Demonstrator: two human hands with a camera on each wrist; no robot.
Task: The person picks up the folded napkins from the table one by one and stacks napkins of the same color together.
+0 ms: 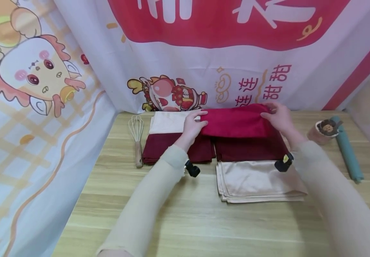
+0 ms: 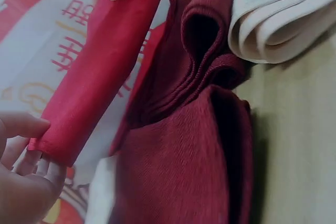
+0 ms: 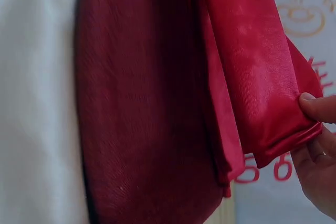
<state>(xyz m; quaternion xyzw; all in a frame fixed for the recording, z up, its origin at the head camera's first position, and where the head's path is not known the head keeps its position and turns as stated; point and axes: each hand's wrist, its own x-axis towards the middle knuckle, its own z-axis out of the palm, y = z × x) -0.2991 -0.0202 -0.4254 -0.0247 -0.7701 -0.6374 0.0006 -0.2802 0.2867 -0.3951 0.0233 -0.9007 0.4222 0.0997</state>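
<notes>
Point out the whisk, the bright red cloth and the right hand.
Whisk [image 1: 138,149]: head view, on its wooden handle.
Bright red cloth [image 1: 234,123]: head view, middle of its face.
Right hand [image 1: 280,116]: head view, back of the hand.

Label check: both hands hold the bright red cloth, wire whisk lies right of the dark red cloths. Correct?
Wrong side: head view shows the wire whisk left of the dark red cloths. Left hand and right hand hold the bright red cloth.

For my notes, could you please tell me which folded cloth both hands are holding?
The bright red cloth, raised between the left hand and right hand; the dark red cloths and cream cloths lie on the table.
</notes>
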